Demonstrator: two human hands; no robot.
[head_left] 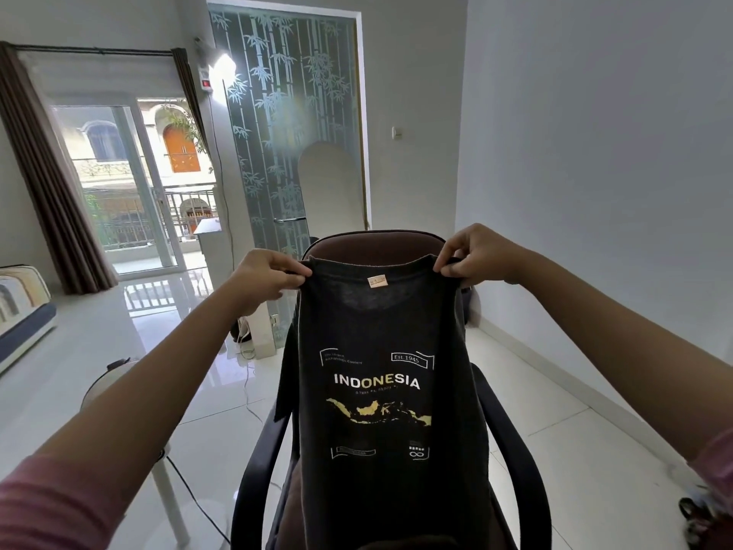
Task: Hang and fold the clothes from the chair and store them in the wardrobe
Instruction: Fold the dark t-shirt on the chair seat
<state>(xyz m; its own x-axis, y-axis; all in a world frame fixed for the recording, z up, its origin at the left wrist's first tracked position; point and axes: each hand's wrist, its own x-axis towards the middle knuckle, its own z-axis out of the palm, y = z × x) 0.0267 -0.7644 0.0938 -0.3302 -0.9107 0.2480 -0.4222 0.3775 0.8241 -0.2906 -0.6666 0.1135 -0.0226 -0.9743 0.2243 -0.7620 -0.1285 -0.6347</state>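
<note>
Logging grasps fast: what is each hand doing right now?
Left hand: pinches the left shoulder of the dark grey printed cotton T-shirt.
Right hand: pinches the right shoulder of the T-shirt.

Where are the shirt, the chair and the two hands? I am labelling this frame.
T-shirt [377, 339], head view: dark front above the print.
Chair [373, 246], head view: top of backrest.
Left hand [263, 277], head view: knuckles.
Right hand [478, 252], head view: back of hand.

Matt dark cloth T-shirt [380, 410] (printed lettering, small paper-like neck label); chair [511, 442] with glossy black armrests; glossy white floor tiles [166, 311]; frosted glass door [285, 125]; brown cloth curtain [47, 184].
</note>
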